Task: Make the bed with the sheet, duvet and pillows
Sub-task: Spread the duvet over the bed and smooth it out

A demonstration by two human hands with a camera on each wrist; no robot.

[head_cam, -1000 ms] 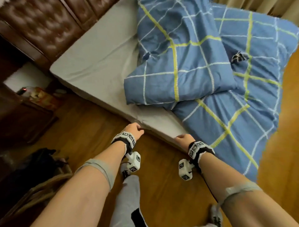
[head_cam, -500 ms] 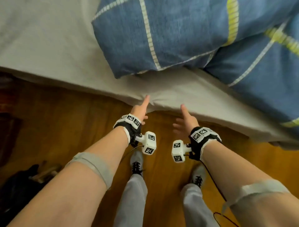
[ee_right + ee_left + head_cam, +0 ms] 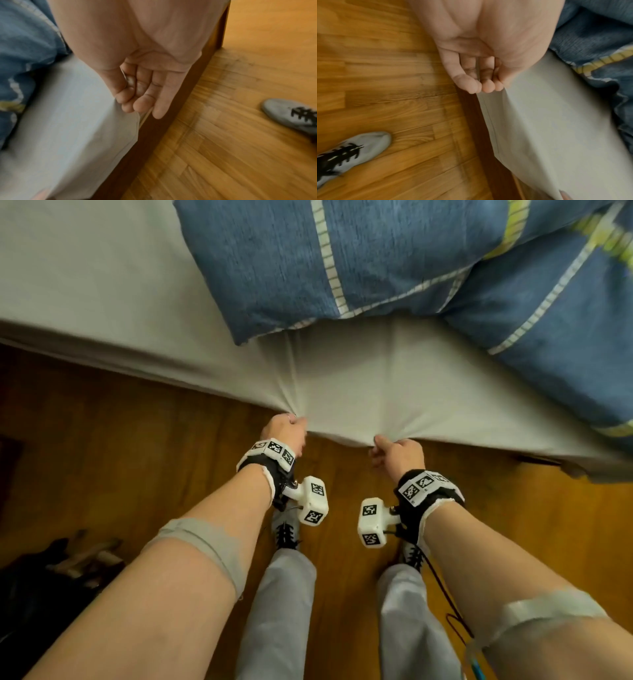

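Observation:
A pale grey sheet (image 3: pixel 346 392) covers the mattress, and its near edge hangs over the bed's side. My left hand (image 3: pixel 286 429) grips that edge, with creases fanning up from it. My right hand (image 3: pixel 394 451) grips the same edge a little to the right. In the left wrist view the curled fingers (image 3: pixel 481 85) hold the sheet (image 3: pixel 547 121). In the right wrist view the fingers (image 3: pixel 135 100) pinch the sheet (image 3: pixel 68 121) at its hem. A blue checked pillow (image 3: pixel 342 258) lies on the sheet, with the blue checked duvet (image 3: pixel 555 320) to its right.
A wooden floor (image 3: pixel 120 440) runs along the bed's near side, where my two grey shoes (image 3: pixel 286 529) stand. The dark wooden bed frame (image 3: pixel 479 135) shows under the sheet's edge. A dark heap (image 3: pixel 41 583) lies on the floor at the lower left.
Half a second ago both hands reached with straight fingers toward the bed's edge. Now both have closed on the sheet's edge and pull it taut, and my view has moved closer.

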